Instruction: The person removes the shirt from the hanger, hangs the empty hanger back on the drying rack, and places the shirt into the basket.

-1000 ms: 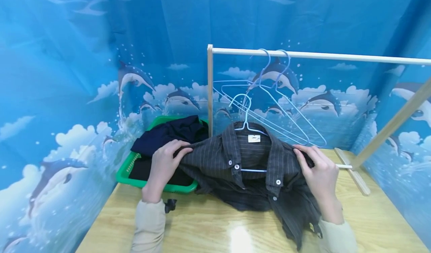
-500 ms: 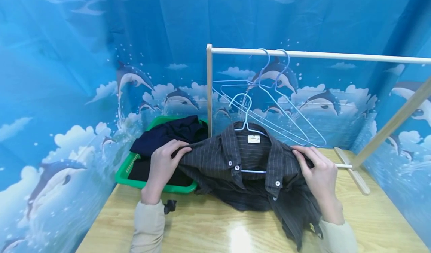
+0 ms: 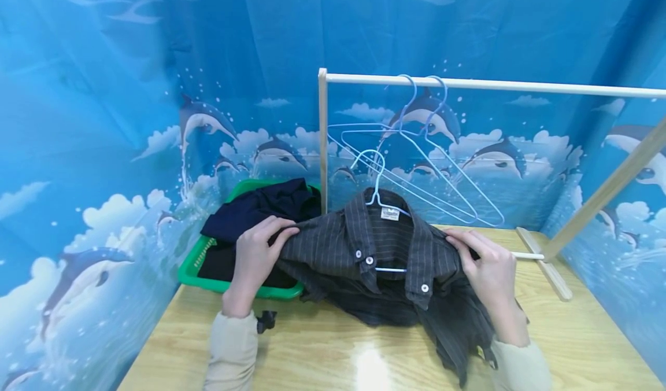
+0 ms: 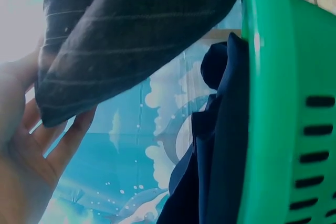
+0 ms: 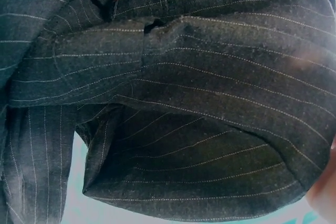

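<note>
A dark grey pinstriped shirt [image 3: 328, 240] is spread between both hands above the table, its collar up and its lower part drooping. Inside its neck sits a light blue wire hanger [image 3: 378, 174], hook sticking out above the collar; the hanger's arms are mostly hidden in the cloth. With thumb and fingers my left hand [image 3: 257, 255] pinches the left shoulder; the left wrist view shows this hand [image 4: 37, 150] at the cloth's corner. My right hand [image 3: 489, 269] pinches the right shoulder. Striped cloth [image 5: 210, 77] fills most of the right wrist view.
Behind the shirt stands a wooden rack [image 3: 494, 84] with two blue wire hangers [image 3: 442, 168] on its rail. To the left, a green basket [image 3: 187, 269] holds dark clothes [image 3: 265, 206]. A small black object [image 3: 266, 320] lies near my left wrist on the wooden table [image 3: 312, 356].
The right hand has shifted slightly left with its shoulder of the shirt. The hanger's hook has dipped and leaned a little left, and the collar has moved with it.
</note>
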`<state>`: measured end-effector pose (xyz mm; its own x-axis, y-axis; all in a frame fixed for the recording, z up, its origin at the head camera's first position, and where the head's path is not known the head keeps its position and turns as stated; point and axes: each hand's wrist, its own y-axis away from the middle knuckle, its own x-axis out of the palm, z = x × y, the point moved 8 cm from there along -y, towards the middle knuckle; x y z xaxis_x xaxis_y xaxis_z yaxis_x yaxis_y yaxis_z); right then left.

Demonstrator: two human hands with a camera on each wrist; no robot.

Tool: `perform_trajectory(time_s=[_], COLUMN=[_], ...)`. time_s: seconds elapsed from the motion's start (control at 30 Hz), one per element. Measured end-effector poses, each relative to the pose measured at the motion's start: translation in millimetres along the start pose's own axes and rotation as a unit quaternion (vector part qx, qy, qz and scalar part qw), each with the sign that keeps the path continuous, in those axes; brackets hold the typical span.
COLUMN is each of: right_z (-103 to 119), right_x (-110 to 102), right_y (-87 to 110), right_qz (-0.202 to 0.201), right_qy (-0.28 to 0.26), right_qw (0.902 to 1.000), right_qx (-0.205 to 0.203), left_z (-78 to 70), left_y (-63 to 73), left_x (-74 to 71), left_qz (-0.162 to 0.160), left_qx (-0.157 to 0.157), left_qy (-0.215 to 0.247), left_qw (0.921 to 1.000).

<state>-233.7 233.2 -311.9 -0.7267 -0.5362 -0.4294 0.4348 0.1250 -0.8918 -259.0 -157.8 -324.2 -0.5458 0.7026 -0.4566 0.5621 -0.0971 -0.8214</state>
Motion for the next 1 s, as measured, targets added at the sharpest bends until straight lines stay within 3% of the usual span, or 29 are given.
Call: perform_trajectory(time_s=[0.3, 0.47, 0.7, 1.0], right_z=[1.9, 4.9, 9.3, 17.8], right_x=[-3.5, -4.9, -3.3, -0.3], right_y=[-0.9, -0.7, 0.0, 0.4], right_qz=[-0.025, -0.038, -0.041, -0.055], right_qy=[-0.008, -0.013, -0.033, -0.042], right_qw=[0.9996, 0.9992, 0.9985, 0.9972], right_qx=[0.007, -0.002, -0.014, -0.026], left_z=[-13.0, -22.0, -28.5, -35.0], left_y=[-3.8, -5.2, -4.7, -3.1], left_x=[-0.6, 0.3, 6.2, 17.0], left_qz=[-0.032, -0.041, -0.044, -0.058], left_qx=[0.003, 0.011, 0.008, 0.004], left_qy=[0.049, 0.053, 0.05, 0.099], left_qw=[0.9983, 0.9977, 0.9978, 0.9934])
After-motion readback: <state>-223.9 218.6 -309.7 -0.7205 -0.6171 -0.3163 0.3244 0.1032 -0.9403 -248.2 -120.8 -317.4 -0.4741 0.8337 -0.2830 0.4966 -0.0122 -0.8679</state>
